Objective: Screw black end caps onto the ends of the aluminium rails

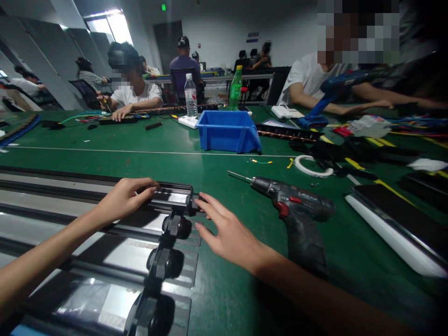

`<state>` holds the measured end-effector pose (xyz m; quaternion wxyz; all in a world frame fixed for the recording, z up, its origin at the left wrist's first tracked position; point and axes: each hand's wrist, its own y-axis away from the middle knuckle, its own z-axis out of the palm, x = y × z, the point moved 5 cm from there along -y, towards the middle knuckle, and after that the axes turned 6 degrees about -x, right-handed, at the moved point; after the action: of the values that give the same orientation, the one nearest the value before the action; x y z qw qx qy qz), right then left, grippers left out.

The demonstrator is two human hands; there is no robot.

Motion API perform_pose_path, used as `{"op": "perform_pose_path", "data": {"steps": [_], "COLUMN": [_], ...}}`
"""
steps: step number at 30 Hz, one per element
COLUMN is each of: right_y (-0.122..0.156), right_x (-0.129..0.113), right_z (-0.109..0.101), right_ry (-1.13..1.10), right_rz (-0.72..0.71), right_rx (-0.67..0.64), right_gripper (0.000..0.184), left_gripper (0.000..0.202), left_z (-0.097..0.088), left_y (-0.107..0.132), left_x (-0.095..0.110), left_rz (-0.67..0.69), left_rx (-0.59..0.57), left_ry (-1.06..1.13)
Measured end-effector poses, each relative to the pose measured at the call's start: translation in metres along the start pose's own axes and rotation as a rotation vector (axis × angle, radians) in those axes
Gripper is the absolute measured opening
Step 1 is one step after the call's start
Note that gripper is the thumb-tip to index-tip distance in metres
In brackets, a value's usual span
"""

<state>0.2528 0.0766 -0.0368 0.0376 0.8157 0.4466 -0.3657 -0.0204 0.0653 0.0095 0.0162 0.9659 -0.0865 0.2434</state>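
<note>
My left hand (124,198) rests on top of a long black and silver metal rail (70,186) that runs in from the left, its fingers curled over the end piece (171,198). My right hand (227,231) lies just right of that end, fingers stretched and spread, the fingertips touching the end piece. A black jointed bracket with round knobs (164,261) runs from the rail end down toward me. A dark cordless drill with red trim (297,212) lies on the green table (217,289) right of my right hand, bit pointing left.
A blue plastic bin (227,130) stands behind the rail, with a water bottle (190,95) and a green bottle (235,88) farther back. A white tape ring (311,167), black and white rails (395,228) and wires crowd the right. Other people sit working along the far and right sides.
</note>
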Motion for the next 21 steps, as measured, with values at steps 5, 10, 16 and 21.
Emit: {"op": "perform_pose_path", "data": {"steps": [5, 10, 16, 21], "right_y": [0.001, 0.001, 0.002, 0.006], "right_x": [-0.001, -0.002, 0.0, -0.018], "right_z": [0.0, 0.0, 0.0, -0.01], "right_ry": [0.012, 0.033, 0.057, 0.077], "right_rz": [-0.012, -0.001, -0.012, -0.001], "right_rx": [0.007, -0.014, -0.037, 0.001], "right_gripper": [0.055, 0.057, 0.058, 0.057], "left_gripper": [0.035, 0.035, 0.04, 0.039], "left_z": [0.0, 0.0, 0.001, 0.003], "left_y": [0.0, 0.0, 0.001, 0.001], "left_x": [-0.001, 0.0, -0.005, -0.012], "left_rz": [0.004, 0.01, -0.016, -0.005], "left_rx": [-0.002, 0.004, 0.008, 0.006], "left_ry": [-0.011, -0.023, 0.008, 0.004]}}
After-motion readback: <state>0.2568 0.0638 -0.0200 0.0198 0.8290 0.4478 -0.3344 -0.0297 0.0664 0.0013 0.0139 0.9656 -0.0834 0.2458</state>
